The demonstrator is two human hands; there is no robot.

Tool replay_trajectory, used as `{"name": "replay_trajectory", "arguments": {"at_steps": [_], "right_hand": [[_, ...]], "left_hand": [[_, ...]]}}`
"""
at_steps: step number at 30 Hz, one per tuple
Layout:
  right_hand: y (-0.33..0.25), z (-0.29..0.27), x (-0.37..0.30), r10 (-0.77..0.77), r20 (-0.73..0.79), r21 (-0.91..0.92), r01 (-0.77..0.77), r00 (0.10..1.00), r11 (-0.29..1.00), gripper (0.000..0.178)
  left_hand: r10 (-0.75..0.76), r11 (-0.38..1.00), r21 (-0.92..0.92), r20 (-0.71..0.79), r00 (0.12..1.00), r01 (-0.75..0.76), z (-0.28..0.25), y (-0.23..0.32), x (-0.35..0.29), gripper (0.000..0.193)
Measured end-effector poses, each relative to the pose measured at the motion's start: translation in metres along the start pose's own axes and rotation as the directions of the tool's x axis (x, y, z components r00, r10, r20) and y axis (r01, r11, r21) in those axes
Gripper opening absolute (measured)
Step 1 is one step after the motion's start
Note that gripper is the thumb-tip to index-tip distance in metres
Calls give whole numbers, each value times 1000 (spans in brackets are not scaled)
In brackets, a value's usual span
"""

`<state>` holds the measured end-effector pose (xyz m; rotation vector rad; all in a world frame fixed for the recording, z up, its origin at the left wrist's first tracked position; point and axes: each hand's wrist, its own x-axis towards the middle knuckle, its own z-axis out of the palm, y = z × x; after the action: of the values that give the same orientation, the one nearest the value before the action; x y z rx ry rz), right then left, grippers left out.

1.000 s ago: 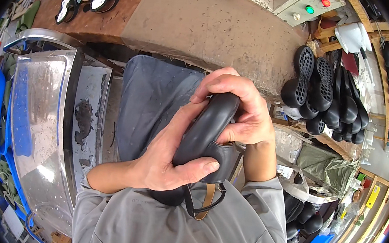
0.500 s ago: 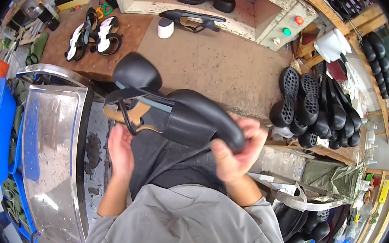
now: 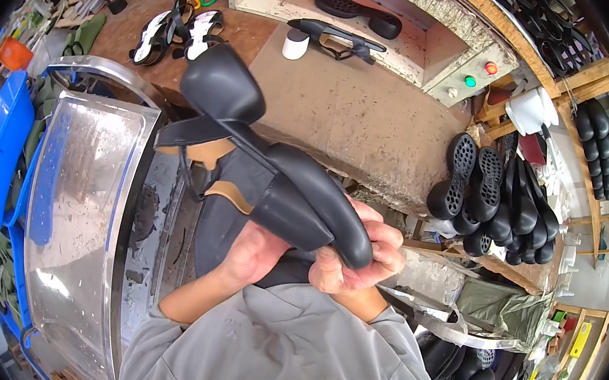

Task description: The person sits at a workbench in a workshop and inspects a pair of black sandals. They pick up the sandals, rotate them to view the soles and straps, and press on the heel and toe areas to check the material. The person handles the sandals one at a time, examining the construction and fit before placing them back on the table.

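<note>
A black chunky-heeled sandal (image 3: 296,204) is tilted on its side in front of me, its heel (image 3: 223,83) up at the left and its toe down at the right. Tan lining shows inside its straps. My right hand (image 3: 360,261) is closed round the toe end, thumb on the near side and fingers on the far side. Against the near edge of the upper lies my left hand (image 3: 254,255), its fingers mostly hidden behind the sandal.
Beyond, a brown bench holds white-and-black sandals (image 3: 202,32), a white-and-black block (image 3: 295,45) and a black sandal upper (image 3: 341,40). A box with red and green buttons (image 3: 469,81) stands behind. Black soles (image 3: 484,185) sit at right; a clear-covered metal frame (image 3: 83,205) is at left.
The sandal's toe has swung nearer to me and its heel has risen, steepening its tilt. My left hand has moved right, from beside the straps to the upper. My view has shifted left.
</note>
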<state>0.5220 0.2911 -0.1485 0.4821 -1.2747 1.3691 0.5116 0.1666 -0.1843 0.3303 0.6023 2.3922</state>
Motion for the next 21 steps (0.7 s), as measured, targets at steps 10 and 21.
{"name": "replay_trajectory", "arguments": {"at_steps": [10, 21], "right_hand": [[-28, -10, -15, 571, 242, -206, -533, 785, 821, 52], [-81, -30, -14, 641, 642, -361, -572, 421, 737, 66]], "left_hand": [[374, 887, 261, 80, 924, -381, 3, 57, 25, 89], [411, 732, 617, -60, 910, -289, 28, 67, -50, 68]]}}
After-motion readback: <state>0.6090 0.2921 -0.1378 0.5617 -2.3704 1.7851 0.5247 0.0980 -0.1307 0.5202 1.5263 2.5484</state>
